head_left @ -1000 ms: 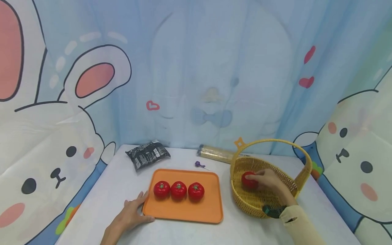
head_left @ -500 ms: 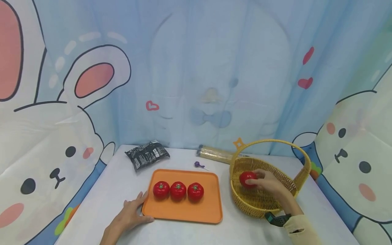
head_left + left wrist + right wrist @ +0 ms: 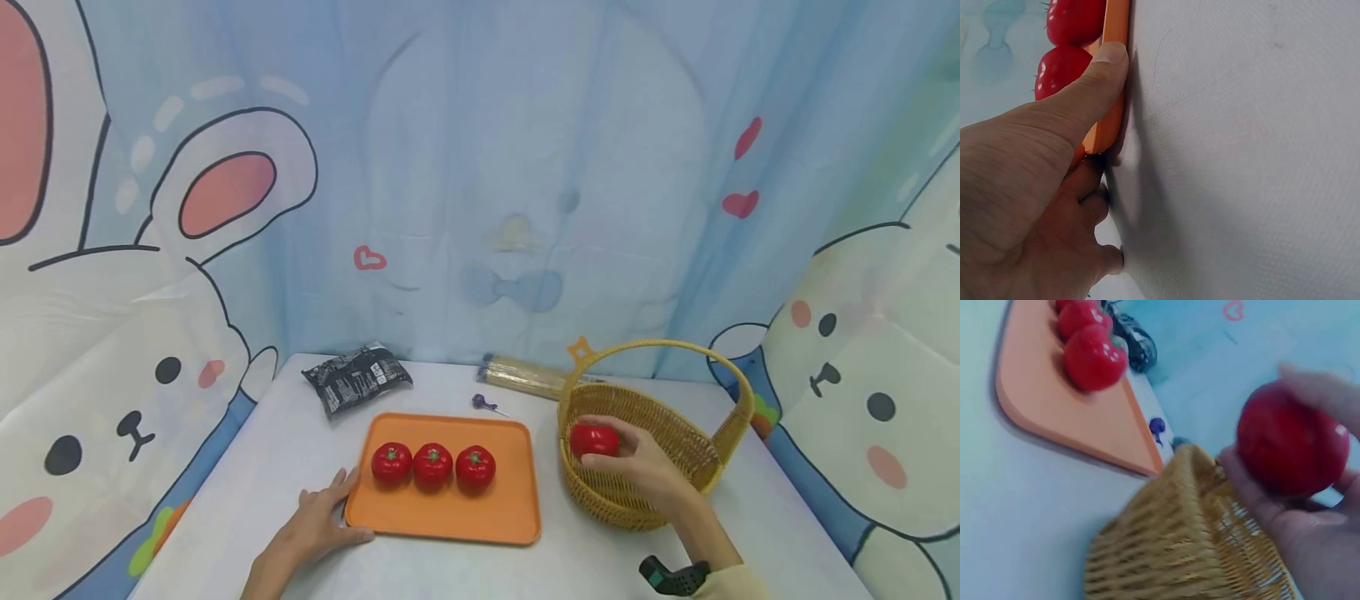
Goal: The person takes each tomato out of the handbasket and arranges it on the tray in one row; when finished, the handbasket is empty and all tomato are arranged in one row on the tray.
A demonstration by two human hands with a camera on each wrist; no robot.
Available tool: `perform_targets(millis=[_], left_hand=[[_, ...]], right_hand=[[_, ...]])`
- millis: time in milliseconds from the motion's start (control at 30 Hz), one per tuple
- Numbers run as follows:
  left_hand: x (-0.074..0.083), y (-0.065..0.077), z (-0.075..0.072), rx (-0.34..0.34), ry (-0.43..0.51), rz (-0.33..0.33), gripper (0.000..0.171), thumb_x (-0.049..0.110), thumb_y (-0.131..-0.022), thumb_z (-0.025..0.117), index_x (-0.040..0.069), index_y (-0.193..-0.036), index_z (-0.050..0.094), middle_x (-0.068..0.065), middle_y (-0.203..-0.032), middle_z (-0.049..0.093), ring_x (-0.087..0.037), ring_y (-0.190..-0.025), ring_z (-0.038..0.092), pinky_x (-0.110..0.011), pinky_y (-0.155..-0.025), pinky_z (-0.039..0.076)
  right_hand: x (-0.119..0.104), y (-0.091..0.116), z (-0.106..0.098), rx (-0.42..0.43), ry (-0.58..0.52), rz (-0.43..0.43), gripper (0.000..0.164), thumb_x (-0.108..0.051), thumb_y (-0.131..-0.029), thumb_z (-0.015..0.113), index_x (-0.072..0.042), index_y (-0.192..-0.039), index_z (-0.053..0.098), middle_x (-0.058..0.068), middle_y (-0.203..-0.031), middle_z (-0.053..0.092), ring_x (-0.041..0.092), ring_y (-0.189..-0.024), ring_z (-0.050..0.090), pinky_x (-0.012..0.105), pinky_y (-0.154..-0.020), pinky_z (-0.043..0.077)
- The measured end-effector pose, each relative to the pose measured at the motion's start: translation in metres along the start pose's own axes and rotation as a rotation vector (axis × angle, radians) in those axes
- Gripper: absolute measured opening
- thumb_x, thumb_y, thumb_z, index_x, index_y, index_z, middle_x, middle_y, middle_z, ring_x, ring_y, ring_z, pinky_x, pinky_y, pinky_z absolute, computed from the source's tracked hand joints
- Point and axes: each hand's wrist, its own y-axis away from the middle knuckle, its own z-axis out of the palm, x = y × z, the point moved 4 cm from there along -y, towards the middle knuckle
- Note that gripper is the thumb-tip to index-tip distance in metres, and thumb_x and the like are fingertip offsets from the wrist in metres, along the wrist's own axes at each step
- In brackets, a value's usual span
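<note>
In the head view my right hand holds a shiny red tomato over the left part of the yellow woven basket. The right wrist view has this tomato between thumb and fingers, above the basket's rim. Three more red tomatoes with green stems sit in a row on the orange tray. My left hand lies at the tray's near left corner, fingers along the left side. Up close in the left wrist view, the thumb rests along the tray's near edge.
Behind the tray lie a black packet and a small purple-headed item on a thin stick. A long clear-wrapped bundle is at the back, partly behind the basket's tall handle. A printed curtain hangs behind the white table.
My right hand has lifted the tomato from inside the basket and carried it slightly leftward toward the rim. The left hand and the tomatoes on the tray stay in place.
</note>
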Motion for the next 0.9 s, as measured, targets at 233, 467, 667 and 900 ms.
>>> perform_targets(millis=[233, 467, 667, 900], left_hand=[[-0.001, 0.000, 0.000, 0.004, 0.001, 0.019, 0.107, 0.039, -0.076, 0.099, 0.004, -0.162, 0.046, -0.033, -0.167, 0.034, -0.067, -0.151, 0.024, -0.087, -0.117, 0.008], [-0.001, -0.001, 0.000, 0.005, 0.005, 0.004, 0.107, 0.040, -0.076, 0.099, 0.007, -0.163, 0.047, -0.030, -0.168, 0.035, -0.071, -0.150, 0.022, -0.088, -0.116, 0.012], [-0.002, -0.001, 0.001, 0.007, 0.001, 0.004, 0.106, 0.040, -0.076, 0.099, 0.007, -0.163, 0.047, -0.030, -0.168, 0.035, -0.072, -0.150, 0.022, -0.089, -0.114, 0.012], [-0.002, -0.001, 0.002, 0.005, -0.003, 0.010, 0.106, 0.038, -0.076, 0.099, 0.005, -0.162, 0.047, -0.031, -0.168, 0.035, -0.062, -0.154, 0.027, -0.086, -0.118, 0.007]], right_hand=[[-0.003, 0.009, 0.037, -0.011, -0.052, -0.051, 0.059, -0.013, -0.103, 0.073, 0.002, -0.155, 0.051, 0.029, -0.155, 0.052, 0.020, -0.128, 0.064, 0.024, -0.101, 0.058], [-0.007, 0.006, 0.070, -0.042, 0.072, -0.267, 0.069, 0.004, -0.082, 0.087, 0.002, -0.146, 0.060, 0.028, -0.145, 0.061, 0.014, -0.123, 0.067, 0.025, -0.100, 0.060], [-0.002, 0.004, 0.094, 0.073, 0.283, -0.234, 0.077, 0.009, -0.070, 0.094, -0.004, -0.141, 0.066, 0.014, -0.137, 0.071, 0.036, -0.132, 0.065, 0.037, -0.112, 0.056], [0.007, 0.000, 0.115, 0.185, 0.394, -0.191, 0.076, 0.017, -0.064, 0.093, -0.010, -0.132, 0.070, 0.010, -0.133, 0.073, 0.039, -0.132, 0.065, 0.062, -0.115, 0.051]])
